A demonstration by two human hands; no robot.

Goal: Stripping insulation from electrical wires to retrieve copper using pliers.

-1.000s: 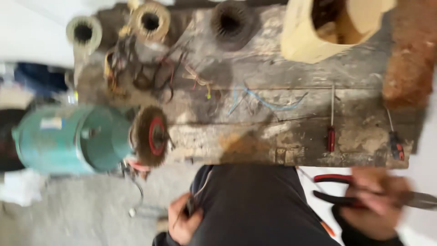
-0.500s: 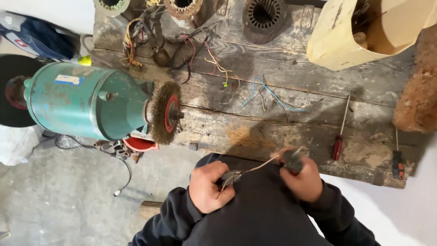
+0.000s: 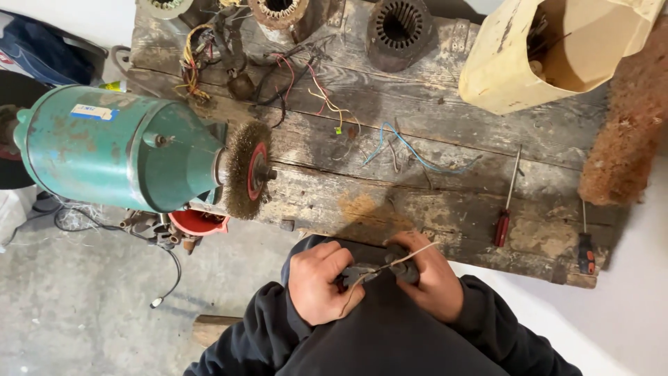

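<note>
Both hands meet in front of my dark-sleeved body, at the near edge of the worn wooden bench (image 3: pixel 417 202). My right hand (image 3: pixel 435 282) grips dark-handled pliers (image 3: pixel 379 268), whose jaws point left toward my other hand. My left hand (image 3: pixel 320 284) is closed around a thin pale wire (image 3: pixel 400 259). The wire runs from above my right fingers, across the pliers and down past my left palm. Where the jaws meet the wire is partly hidden by my fingers.
A green motor (image 3: pixel 118 150) with a wire brush wheel (image 3: pixel 247 170) stands at the bench's left end. Two red-handled screwdrivers (image 3: pixel 502 223) (image 3: pixel 586 251), loose blue wire (image 3: pixel 410 150), tangled coloured wires (image 3: pixel 278 76), a stator core (image 3: pixel 400 28), a tan cardboard box (image 3: pixel 543 56) and a brown fibrous block (image 3: pixel 626 132) lie on it.
My right hand came in from the lower right with the pliers and joined my left hand at the centre. The view has steadied and shifted left over the bench.
</note>
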